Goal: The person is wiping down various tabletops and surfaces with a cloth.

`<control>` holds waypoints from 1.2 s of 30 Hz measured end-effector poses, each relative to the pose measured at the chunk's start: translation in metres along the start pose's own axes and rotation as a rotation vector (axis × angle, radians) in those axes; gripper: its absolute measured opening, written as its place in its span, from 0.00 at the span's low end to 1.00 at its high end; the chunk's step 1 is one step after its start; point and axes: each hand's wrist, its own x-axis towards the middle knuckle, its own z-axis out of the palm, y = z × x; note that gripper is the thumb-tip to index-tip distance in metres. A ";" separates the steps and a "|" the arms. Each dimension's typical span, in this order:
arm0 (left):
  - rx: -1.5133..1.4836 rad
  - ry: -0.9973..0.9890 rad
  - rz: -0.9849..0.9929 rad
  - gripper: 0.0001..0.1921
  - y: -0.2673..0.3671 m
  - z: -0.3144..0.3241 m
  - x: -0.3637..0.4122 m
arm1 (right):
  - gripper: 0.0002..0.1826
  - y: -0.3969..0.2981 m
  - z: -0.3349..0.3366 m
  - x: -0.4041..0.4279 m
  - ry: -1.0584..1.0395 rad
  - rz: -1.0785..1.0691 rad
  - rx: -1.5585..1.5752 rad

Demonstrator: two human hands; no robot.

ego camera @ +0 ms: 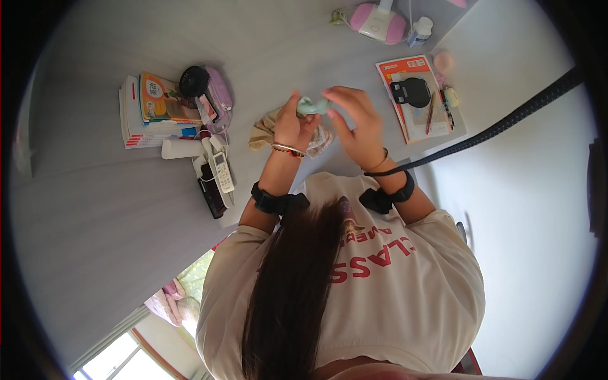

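My left hand (293,124) holds a small pale green object (311,106), soft-looking and curved, between thumb and fingers. The thumb and fingertips of my right hand (354,116) are at the green object's right end; blur hides whether they grip it. Beneath my left hand a crumpled tan patterned cloth (262,130) lies on the desk, partly covered by the hand. Both wrists wear bracelets and black straps.
Stacked books (154,102), a black round fan (194,81), a purple pouch (218,97), a remote control (222,171) and a brush (211,192) lie left. Rightward are a book (401,121) with pens and a black strap (494,130). A pink-white lamp base (378,23) stands behind.
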 end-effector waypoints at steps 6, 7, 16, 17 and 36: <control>-0.273 0.046 -0.052 0.06 0.006 0.026 -0.001 | 0.09 0.009 0.020 0.004 0.090 0.100 0.249; -0.362 -0.162 -0.072 0.08 0.007 0.016 0.003 | 0.10 0.011 0.022 0.006 0.163 0.119 0.310; 0.010 -0.165 0.250 0.28 -0.004 0.030 -0.004 | 0.23 0.027 0.042 0.013 -0.205 0.353 0.596; 0.022 -0.160 0.278 0.28 -0.006 0.030 -0.002 | 0.23 0.025 0.045 0.015 -0.213 0.331 0.615; 0.912 -0.401 0.918 0.40 0.031 0.114 -0.056 | 0.48 -0.014 0.008 0.086 -0.151 0.088 0.377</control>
